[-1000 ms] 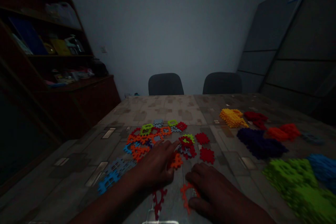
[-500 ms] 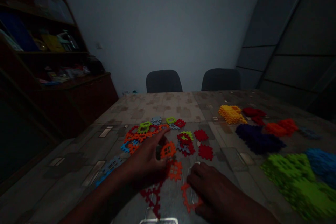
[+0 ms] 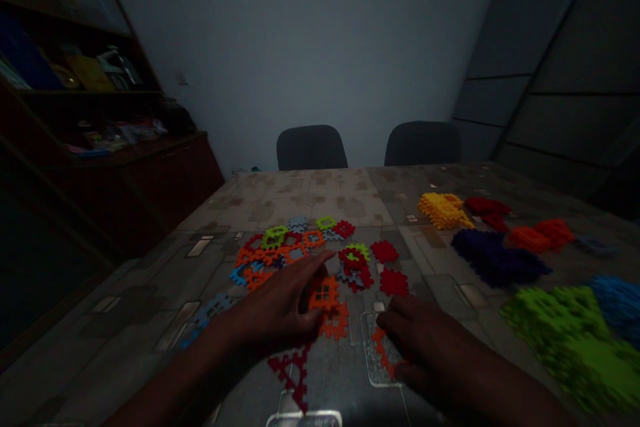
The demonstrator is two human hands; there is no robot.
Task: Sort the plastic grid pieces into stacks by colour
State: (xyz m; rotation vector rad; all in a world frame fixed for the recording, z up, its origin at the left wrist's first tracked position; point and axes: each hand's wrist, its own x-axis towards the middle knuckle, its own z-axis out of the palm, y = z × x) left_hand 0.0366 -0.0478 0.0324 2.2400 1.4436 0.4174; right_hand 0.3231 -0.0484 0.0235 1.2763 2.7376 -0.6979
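My left hand [image 3: 285,303] curves around an orange interlocking tile with a window grid [image 3: 324,293], its thumb against the lower edge and index finger stretched above. That tile partly overlaps another orange tile [image 3: 339,321]. My right hand [image 3: 425,337] is closed on an orange tile with an open middle [image 3: 384,352], mostly hidden beneath the fingers. A dark red triangular tile [image 3: 295,373] lies on the table near me. Beyond my hands are two solid red tiles [image 3: 394,281] and a small overlapping group of red, lime and grey tiles [image 3: 356,267].
Mixed tiles [image 3: 265,255] spread beyond my left forearm. At right, sorted piles stand: yellow [image 3: 443,210], dark purple [image 3: 497,259], orange [image 3: 540,236], red [image 3: 487,207], lime [image 3: 565,333] and blue [image 3: 620,307]. Two chairs [image 3: 313,147] stand behind the patterned table [image 3: 310,190].
My left hand lifted the windowed orange tile from among the others, then lowered it over the second orange tile. My right hand shifted right with its orange tile. The view tilted slightly.
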